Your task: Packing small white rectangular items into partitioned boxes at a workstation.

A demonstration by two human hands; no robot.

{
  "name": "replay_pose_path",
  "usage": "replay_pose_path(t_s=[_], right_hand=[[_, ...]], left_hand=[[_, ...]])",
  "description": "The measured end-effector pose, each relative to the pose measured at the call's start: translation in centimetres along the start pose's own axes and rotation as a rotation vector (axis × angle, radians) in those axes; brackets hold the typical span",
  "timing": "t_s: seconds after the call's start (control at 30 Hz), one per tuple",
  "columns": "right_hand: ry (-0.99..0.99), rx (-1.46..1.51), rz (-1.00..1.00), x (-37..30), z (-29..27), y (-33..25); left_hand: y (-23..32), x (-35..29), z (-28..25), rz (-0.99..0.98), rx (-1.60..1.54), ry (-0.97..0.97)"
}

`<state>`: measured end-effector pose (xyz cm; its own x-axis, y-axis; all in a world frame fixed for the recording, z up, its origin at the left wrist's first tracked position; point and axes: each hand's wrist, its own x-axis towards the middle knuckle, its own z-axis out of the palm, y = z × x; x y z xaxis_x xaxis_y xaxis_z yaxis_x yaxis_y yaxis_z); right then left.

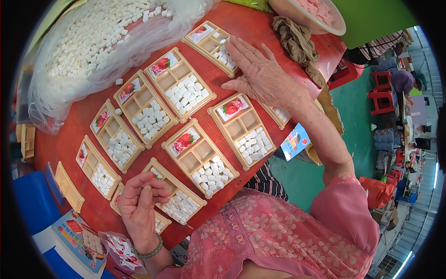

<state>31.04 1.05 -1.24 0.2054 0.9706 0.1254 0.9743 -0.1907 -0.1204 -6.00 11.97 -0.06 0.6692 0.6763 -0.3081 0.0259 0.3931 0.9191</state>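
Observation:
My right hand (267,74) is stretched out with fingers spread, its fingertips at the edge of a beige compartment tray (201,45) at the far side. That tray holds a strawberry-printed packet (200,30) and some white marshmallows (225,56), partly covered by the hand. My left hand (141,209) hovers over the near trays, fingers curled in toward the thumb; anything between them is hidden. Beneath its fingertips lies a tray of marshmallows (180,207). Several similar trays, including one in the middle (232,160), each carry a strawberry packet and a large compartment filled with marshmallows.
A big clear plastic bag of marshmallows (88,56) spreads over the red table (139,51) at far left. A bowl of pink packets (341,23) and a brown cloth (295,44) sit far right. Near left is a container of small packets (123,251). Printed cards lie at the edges.

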Motion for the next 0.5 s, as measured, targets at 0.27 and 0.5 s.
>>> replay_pose_path(t_s=[0.27, 0.5], right_hand=[[-0.066, -0.054, -0.005, -0.3, 0.3, -0.3], [0.159, 0.222, -0.197, -0.5, -2.8, -5.9]], left_hand=[[0.1, 0.2, 0.2, -0.004, -0.098, -0.035], [1.8, 0.2, 1.6, -0.048, -0.129, -0.066]])
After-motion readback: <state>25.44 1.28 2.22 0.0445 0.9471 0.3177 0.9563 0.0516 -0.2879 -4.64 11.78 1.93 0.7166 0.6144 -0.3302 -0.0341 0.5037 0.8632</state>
